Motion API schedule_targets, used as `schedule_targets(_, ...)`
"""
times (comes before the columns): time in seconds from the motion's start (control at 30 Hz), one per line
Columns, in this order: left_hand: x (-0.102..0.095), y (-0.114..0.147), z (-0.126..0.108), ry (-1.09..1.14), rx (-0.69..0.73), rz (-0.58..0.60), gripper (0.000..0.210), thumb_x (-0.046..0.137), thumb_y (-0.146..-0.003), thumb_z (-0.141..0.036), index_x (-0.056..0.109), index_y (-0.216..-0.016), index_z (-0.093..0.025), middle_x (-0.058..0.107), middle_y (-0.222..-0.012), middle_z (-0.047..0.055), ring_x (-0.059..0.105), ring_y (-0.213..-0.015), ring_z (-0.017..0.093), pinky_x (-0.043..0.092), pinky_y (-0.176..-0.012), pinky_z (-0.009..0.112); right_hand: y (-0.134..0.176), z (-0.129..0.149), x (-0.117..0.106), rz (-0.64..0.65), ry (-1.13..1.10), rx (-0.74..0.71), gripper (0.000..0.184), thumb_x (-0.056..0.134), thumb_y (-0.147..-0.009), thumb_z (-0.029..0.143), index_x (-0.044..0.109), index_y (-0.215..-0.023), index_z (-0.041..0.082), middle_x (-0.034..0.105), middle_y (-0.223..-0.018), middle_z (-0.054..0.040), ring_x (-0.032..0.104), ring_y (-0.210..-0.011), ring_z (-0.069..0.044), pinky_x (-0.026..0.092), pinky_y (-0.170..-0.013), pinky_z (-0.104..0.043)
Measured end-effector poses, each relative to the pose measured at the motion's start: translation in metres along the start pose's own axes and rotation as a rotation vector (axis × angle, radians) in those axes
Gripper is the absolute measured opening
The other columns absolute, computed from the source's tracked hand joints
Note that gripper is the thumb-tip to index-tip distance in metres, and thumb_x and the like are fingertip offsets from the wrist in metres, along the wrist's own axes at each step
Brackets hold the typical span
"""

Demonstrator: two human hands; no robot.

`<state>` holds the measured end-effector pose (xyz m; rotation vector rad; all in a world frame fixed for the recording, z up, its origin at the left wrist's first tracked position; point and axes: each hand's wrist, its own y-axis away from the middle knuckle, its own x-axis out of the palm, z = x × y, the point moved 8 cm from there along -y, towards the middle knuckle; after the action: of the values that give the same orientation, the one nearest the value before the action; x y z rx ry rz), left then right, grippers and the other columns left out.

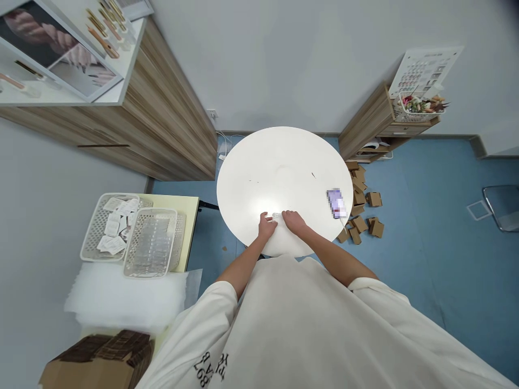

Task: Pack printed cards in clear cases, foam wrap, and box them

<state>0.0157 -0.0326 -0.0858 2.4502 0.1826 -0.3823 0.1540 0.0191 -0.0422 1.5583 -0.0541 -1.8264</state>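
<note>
Near the front edge of a round white table (279, 156), a small clear plastic piece (277, 215) lies between my hands. It is too small and glossy for me to tell its kind. A translucent whitish sheet (286, 243) spreads beneath it toward my body. My left hand (266, 227) is at the piece's left end, with thumb and fingers apart. On the other side, my right hand (294, 222) has its fingers pressed together, their tips at the piece's right end. The undersides of those fingers are hidden.
A purple phone-like object (336, 203), blurred, lies on the table's right. Small cardboard boxes (359, 197) litter the floor there. At left, a side table (190, 216) carries a basket of packets (91, 237), a basket of clear pieces (132, 254), white sheets (125, 294) and flattened cardboard (93, 367).
</note>
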Motion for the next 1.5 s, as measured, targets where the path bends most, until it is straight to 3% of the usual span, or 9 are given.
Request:
schedule_targets(0.1,0.004,0.003,0.001,-0.021,0.053,0.035,0.067,0.072,-0.08,-0.021,0.038,-0.138,-0.026,0.063,-0.126,0.01,0.068,-0.099,0.018,0.052,-0.09,0.034,-0.002,-0.01,-0.006,-0.014,-0.124,0.07,0.024,0.046,-0.093,0.011,0.056,-0.113,0.016,0.064,-0.11,-0.0177,0.062,-0.096,-0.029,0.044,-0.084,-0.037)
schedule_targets(0.23,0.003,0.005,0.003,-0.086,0.082,0.066,0.071,0.073,-0.077,-0.017,0.038,-0.139,-0.023,0.061,-0.128,0.012,0.063,-0.112,0.022,0.05,-0.095,0.036,0.005,-0.027,-0.009,-0.142,-0.383,0.16,0.035,0.041,-0.097,0.021,0.047,-0.132,0.018,0.064,-0.118,-0.0153,0.063,-0.099,-0.027,0.047,-0.081,-0.034)
schedule_targets(0.37,-0.003,0.007,0.013,-0.104,0.05,0.045,0.059,0.066,-0.081,-0.016,0.042,-0.134,-0.021,0.06,-0.129,0.014,0.06,-0.118,0.023,0.048,-0.097,0.037,0.019,-0.044,0.013,-0.203,-0.527,0.291,0.036,0.038,-0.096,0.018,0.048,-0.13,0.018,0.065,-0.118,-0.0144,0.064,-0.1,-0.024,0.049,-0.08,-0.033)
schedule_targets(0.47,0.0,0.01,0.02,-0.117,0.034,0.064,0.053,0.063,-0.081,-0.014,0.045,-0.13,-0.021,0.061,-0.128,0.013,0.062,-0.115,0.022,0.048,-0.096,0.037,0.028,-0.047,0.04,-0.13,-0.622,0.36,0.025,0.039,-0.096,0.019,0.054,-0.116,0.021,0.069,-0.104,-0.0094,0.066,-0.092,-0.022,0.05,-0.075,-0.03)
schedule_targets(0.7,0.02,0.013,0.017,-0.042,0.078,0.144,0.059,0.062,-0.077,-0.012,0.044,-0.132,-0.023,0.057,-0.138,0.013,0.057,-0.124,0.022,0.045,-0.103,0.037,0.036,-0.037,0.058,-0.194,-0.768,0.327,0.028,0.046,-0.09,0.019,0.057,-0.115,0.022,0.068,-0.117,-0.0055,0.064,-0.105,-0.017,0.051,-0.09,-0.03)
schedule_targets(0.87,0.012,0.015,0.013,-0.061,0.062,0.143,0.058,0.063,-0.078,-0.014,0.047,-0.132,-0.021,0.055,-0.14,0.014,0.056,-0.126,0.026,0.045,-0.103,0.039,0.038,-0.039,0.054,-0.23,-0.78,0.298,0.032,0.047,-0.09,0.022,0.06,-0.119,0.021,0.065,-0.121,-0.0082,0.062,-0.11,-0.02,0.049,-0.097,-0.035)
schedule_targets(1.0,-0.014,0.017,0.006,-0.068,0.093,0.076,0.052,0.061,-0.08,-0.016,0.05,-0.131,-0.02,0.056,-0.139,0.015,0.057,-0.123,0.026,0.045,-0.102,0.039,0.035,-0.034,0.032,-0.343,-0.74,0.196,0.033,0.044,-0.09,0.022,0.062,-0.118,0.02,0.059,-0.129,-0.0098,0.056,-0.119,-0.024,0.045,-0.104,-0.04)
schedule_targets(1.13,-0.053,0.023,0.003,-0.036,0.131,-0.052,0.042,0.06,-0.083,-0.018,0.055,-0.126,-0.021,0.059,-0.135,0.013,0.059,-0.12,0.025,0.046,-0.101,0.039,0.019,-0.009,0.008,-0.375,-0.691,0.048,0.033,0.042,-0.091,0.022,0.063,-0.117,0.022,0.059,-0.128,-0.0089,0.053,-0.122,-0.025,0.043,-0.106,-0.042)
schedule_targets(1.5,-0.182,0.061,0.029,0.132,0.197,-0.365,0.027,0.06,-0.086,-0.021,0.065,-0.112,-0.021,0.067,-0.121,0.011,0.064,-0.11,0.024,0.05,-0.097,0.04,-0.035,0.136,-0.019,-0.253,-0.633,-0.295,0.032,0.043,-0.091,0.02,0.067,-0.113,0.021,0.064,-0.118,-0.0083,0.061,-0.107,-0.021,0.047,-0.099,-0.038)
